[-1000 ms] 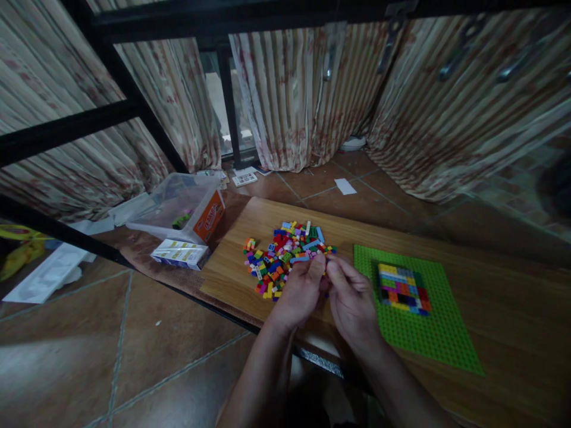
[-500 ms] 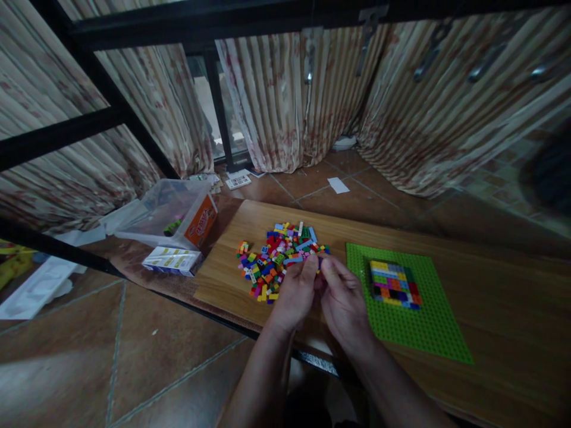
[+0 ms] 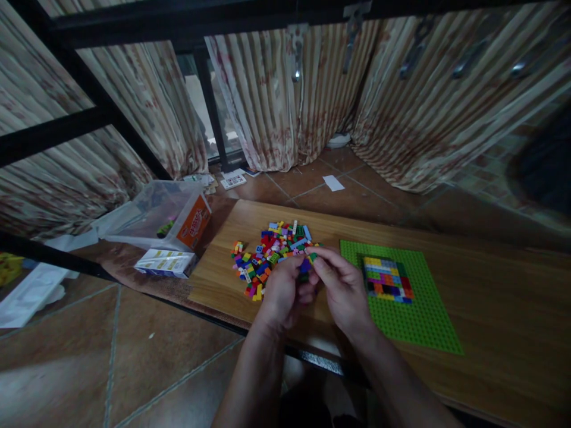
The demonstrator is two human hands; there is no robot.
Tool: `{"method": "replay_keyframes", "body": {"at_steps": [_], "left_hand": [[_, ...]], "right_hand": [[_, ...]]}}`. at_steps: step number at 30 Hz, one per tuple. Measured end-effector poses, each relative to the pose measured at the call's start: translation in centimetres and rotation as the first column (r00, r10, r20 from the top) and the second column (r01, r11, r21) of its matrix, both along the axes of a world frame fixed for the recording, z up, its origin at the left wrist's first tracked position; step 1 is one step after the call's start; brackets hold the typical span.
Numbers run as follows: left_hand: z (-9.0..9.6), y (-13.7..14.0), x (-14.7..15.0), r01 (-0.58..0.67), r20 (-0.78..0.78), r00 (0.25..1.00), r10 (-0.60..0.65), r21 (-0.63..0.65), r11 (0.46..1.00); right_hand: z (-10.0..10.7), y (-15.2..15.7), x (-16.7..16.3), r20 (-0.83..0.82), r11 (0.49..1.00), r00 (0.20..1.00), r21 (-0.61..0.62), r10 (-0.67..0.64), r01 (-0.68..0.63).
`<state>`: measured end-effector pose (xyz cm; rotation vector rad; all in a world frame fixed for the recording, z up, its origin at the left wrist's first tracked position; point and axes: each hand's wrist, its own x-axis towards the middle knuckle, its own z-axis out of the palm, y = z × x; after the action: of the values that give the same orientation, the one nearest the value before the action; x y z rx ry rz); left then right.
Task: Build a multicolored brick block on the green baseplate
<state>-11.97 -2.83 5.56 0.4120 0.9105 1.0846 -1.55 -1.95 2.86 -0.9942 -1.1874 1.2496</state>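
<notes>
1. Since the earlier frame, your fingertips have parted a little, so a blue brick (image 3: 305, 266) and a green brick (image 3: 313, 257) now show between your hands.
2. Your right hand (image 3: 343, 288) has its thumb and forefinger pinched nearly together on the green brick. Your left hand (image 3: 283, 291) is loosely curled beside the blue one; whether its fingers grip it, you cannot tell.
3. The step in hand looks like fitting or turning small bricks; the next move probably calls for a steady pinch and lined-up studs.
4. Both bricks are held above the table (image 3: 499, 297), at the near right side of the brick pile (image 3: 272, 249).
5. To the right lies a green board (image 3: 432, 321) carrying a many-coloured brick block (image 3: 388, 278).
6. Farther left are a carton (image 3: 164, 263) and a clear plastic box (image 3: 147, 205).
7. Your left hand hides part of the pile; whether the two bricks are joined is too small to make out. Your forearms are cut off below.
</notes>
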Motion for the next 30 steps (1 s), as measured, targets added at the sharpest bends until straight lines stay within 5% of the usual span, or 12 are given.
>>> {"method": "replay_keyframes", "body": {"at_steps": [4,8,15,24,30], "left_hand": [[-0.1,0.0,0.0,-0.008,-0.027,1.000,0.009,0.016,1.000],[-0.8,-0.1,0.2,-0.022,-0.225,0.973,0.046,0.107,0.994],[-1.6,-0.1,0.0,0.056,-0.559,0.809,0.180,0.379,0.924],[-1.4,-0.1,-0.2,0.101,-0.659,0.716,0.229,0.423,0.901],[-1.6,0.1,-0.3,0.135,-0.668,0.719,0.190,0.403,0.905]], "right_hand": [[-0.5,0.1,0.0,-0.109,0.998,0.994,-0.041,0.032,-0.037],[-1.1,0.2,0.0,-0.158,0.993,0.986,-0.089,0.059,-0.074],[-0.8,0.7,0.1,-0.118,0.996,0.993,-0.093,0.001,-0.012],[0.4,0.8,0.0,-0.072,0.975,0.995,-0.215,-0.070,0.053],[0.2,0.7,-0.3,-0.160,0.965,0.982,-0.255,-0.105,0.061]]}}
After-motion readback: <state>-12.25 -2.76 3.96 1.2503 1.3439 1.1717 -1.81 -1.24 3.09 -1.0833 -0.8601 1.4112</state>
